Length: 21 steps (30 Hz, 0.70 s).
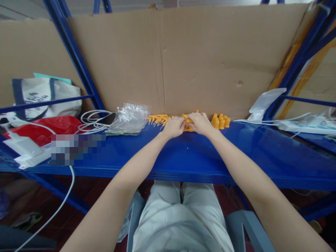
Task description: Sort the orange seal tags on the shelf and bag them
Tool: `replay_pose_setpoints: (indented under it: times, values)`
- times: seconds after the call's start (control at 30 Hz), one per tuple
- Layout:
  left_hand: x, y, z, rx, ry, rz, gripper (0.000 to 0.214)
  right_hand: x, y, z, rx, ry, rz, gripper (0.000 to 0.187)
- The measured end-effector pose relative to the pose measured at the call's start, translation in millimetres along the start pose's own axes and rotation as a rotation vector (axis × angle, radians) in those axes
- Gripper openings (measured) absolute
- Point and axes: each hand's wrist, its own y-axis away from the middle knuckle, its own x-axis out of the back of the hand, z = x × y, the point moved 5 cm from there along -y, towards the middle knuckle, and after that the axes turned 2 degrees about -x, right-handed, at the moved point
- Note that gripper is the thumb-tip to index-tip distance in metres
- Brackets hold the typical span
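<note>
My left hand [173,127] and my right hand [200,122] meet over the far part of the blue shelf, fingers curled. Between them shows an orange plastic piece [188,121], gripped from both sides; my fingers cover much of it, so its shape is unclear. More orange plastic shows just under and behind my hands. Beside my left hand lies a row of orange parts with thin metal spirals [157,120], like screws or springs. To the right of my right hand stands a cluster of orange knob-like pieces [220,121].
Cardboard [194,59] walls off the back of the blue shelf [183,157]. At left lie clear plastic bags [131,117], coiled white cable [90,120], a red bag [60,127] and a white charger [25,145]. A power strip [304,126] lies at right.
</note>
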Motion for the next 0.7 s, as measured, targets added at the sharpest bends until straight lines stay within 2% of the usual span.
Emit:
replay_pose_setpoints:
  times: [0.13, 0.27, 0.47, 0.6, 0.7]
  values:
    - [-2.3, -3, -3, 0.073, 0.090, 0.002, 0.024, 5, 1, -3, 0.020, 0.039, 0.048, 0.019]
    - [-8.6, -9, -8, 0.174, 0.293, -0.009, 0.023, 9, 2, -5, 0.054, 0.066, 0.100, 0.020]
    - [-16.4, -15, -13, 0.236, 0.509, -0.064, 0.025, 8, 1, -8, 0.068, 0.102, 0.084, 0.024]
    - [-18.5, -13, -16, 0.219, 0.517, -0.068, 0.026, 7, 2, -4, 0.050, 0.082, 0.077, 0.028]
    - [-18.9, -9, -23, 0.214, 0.431, -0.076, 0.027, 7, 3, 10, 0.005, 0.056, 0.121, 0.032]
